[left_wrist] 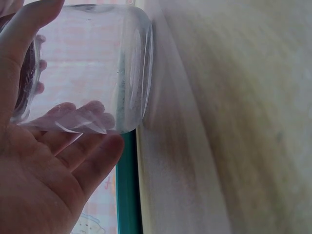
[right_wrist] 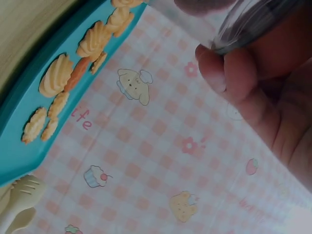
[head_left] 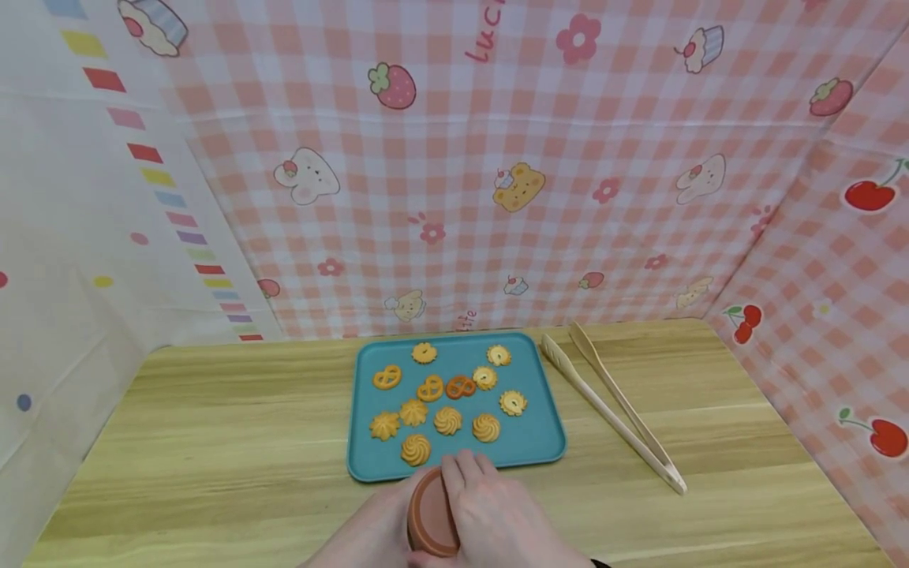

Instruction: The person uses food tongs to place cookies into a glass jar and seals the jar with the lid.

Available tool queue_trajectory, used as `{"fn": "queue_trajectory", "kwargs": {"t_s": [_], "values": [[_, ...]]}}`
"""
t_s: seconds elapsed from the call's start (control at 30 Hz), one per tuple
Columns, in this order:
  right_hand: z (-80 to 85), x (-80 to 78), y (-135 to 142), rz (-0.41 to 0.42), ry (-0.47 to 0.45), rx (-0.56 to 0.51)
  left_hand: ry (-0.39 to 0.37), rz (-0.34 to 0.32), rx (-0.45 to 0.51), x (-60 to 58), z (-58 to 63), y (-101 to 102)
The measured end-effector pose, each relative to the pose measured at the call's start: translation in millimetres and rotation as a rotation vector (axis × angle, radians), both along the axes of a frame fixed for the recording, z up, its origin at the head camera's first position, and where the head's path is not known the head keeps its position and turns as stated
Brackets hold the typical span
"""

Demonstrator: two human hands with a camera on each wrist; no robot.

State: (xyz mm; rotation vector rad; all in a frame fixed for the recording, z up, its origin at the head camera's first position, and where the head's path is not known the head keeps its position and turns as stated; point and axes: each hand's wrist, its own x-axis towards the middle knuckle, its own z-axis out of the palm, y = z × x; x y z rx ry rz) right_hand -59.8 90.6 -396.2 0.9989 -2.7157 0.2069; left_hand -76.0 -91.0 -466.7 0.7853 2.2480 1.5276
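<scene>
A clear jar (left_wrist: 83, 58) with a brown round lid (head_left: 432, 517) stands upright just in front of the blue tray, close over the table. My left hand (head_left: 383, 509) holds the jar's side; the left wrist view shows the thumb on one side and the fingers curving round the other. No contents show through its wall. From above, my right hand (head_left: 497, 509) lies over the lid's right half. Its fingertips (right_wrist: 214, 73) bend down at the lid's rim in the right wrist view.
Just beyond the jar sits a blue tray (head_left: 540, 442) carrying several cookies (head_left: 447, 420) and pretzels (head_left: 387, 377). Pale tongs (head_left: 618, 418) lie spread on the wooden table (head_left: 234, 442) to its right. A checked cloth (head_left: 454, 158) hangs behind.
</scene>
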Motion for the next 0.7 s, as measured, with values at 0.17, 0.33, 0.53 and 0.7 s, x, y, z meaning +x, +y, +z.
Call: {"fn": "queue_trajectory", "kwargs": {"t_s": [0.17, 0.33, 0.53, 0.7], "values": [[3.5, -9.6, 9.8, 0.162, -0.008, 0.018, -0.005, -0.029, 0.066, 1.2, 0.6, 2.2], [2.9, -18.7, 17.4, 0.281, -0.020, 0.000, 0.107, -0.028, 0.033, 0.6, -0.6, 3.0], [3.3, -20.3, 18.5, 0.301, -0.025, -0.009, 0.173, -0.028, 0.017, 0.5, -4.1, 2.6], [4.9, -18.7, 19.5, 0.274, -0.060, 0.018, 0.075, -0.028, 0.035, 1.1, -1.1, 2.9]]}}
